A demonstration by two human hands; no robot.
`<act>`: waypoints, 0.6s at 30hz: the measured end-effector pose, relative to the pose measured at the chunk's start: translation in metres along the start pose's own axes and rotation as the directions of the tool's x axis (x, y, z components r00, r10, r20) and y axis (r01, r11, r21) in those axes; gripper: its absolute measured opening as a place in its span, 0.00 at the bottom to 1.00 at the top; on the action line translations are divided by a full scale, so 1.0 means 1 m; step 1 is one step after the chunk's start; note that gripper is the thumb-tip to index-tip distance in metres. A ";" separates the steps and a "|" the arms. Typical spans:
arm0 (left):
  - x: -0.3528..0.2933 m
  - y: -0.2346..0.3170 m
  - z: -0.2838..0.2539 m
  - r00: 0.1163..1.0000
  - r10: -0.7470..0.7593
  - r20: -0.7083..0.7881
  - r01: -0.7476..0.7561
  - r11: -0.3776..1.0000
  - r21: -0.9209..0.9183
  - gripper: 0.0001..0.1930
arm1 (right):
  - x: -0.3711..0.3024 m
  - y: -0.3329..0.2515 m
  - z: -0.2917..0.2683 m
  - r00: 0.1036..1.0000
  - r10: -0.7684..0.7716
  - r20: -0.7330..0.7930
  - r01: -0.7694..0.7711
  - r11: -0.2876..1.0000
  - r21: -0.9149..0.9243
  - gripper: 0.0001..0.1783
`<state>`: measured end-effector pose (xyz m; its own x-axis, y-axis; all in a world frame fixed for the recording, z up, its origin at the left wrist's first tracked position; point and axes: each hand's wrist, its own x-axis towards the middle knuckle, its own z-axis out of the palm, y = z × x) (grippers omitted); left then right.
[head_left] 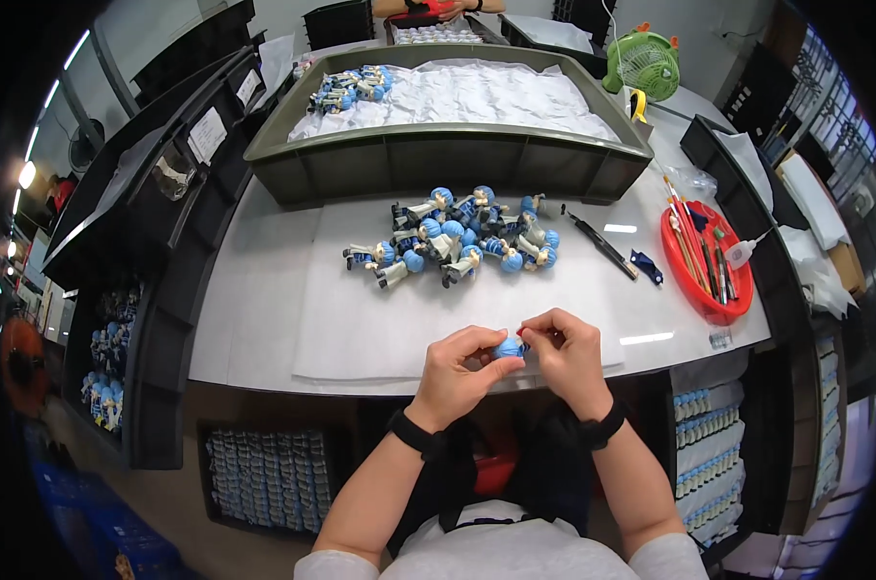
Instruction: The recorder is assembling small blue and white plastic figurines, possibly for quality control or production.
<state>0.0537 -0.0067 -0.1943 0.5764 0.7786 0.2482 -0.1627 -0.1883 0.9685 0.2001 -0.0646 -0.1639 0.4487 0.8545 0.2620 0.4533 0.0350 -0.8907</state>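
Note:
My left hand (pixel 451 375) is closed around a small figurine with ribbed light-blue hair (pixel 508 349), just above the table's near edge. Thumb and fingers of my right hand (pixel 570 360) pinch a tiny red piece (pixel 522 332) close against the figurine; its exact kind is too small to tell. Most of the figurine's body is hidden by my fingers. Beyond my hands, a loose pile of similar blue-haired figurines (pixel 451 240) lies on a white sheet (pixel 361 329). Right of the pile are a black pen-like tool (pixel 604 247) and a dark-blue crumpled piece (pixel 646 268).
A large grey-green bin (pixel 438 162), paper-lined with some figurines, spans the table's far side. A red oval tray (pixel 678 266) holds brushes and a small white bottle (pixel 740 254). Black crates (pixel 158 319) flank the left. A green fan (pixel 643 64) stands far right; another person's hands (pixel 450 9) show beyond.

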 end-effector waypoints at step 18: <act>0.005 0.010 -0.005 0.992 -0.046 0.116 0.030 0.990 0.140 0.14 | -0.016 -0.001 -0.018 0.978 0.180 -0.106 -0.177 0.984 0.037 0.03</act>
<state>0.0511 -0.0021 -0.1839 0.6723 0.7117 0.2037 -0.0318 -0.2471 0.9685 0.2065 -0.0876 -0.1609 0.6018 0.7870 0.1356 0.3381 -0.0972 -0.9361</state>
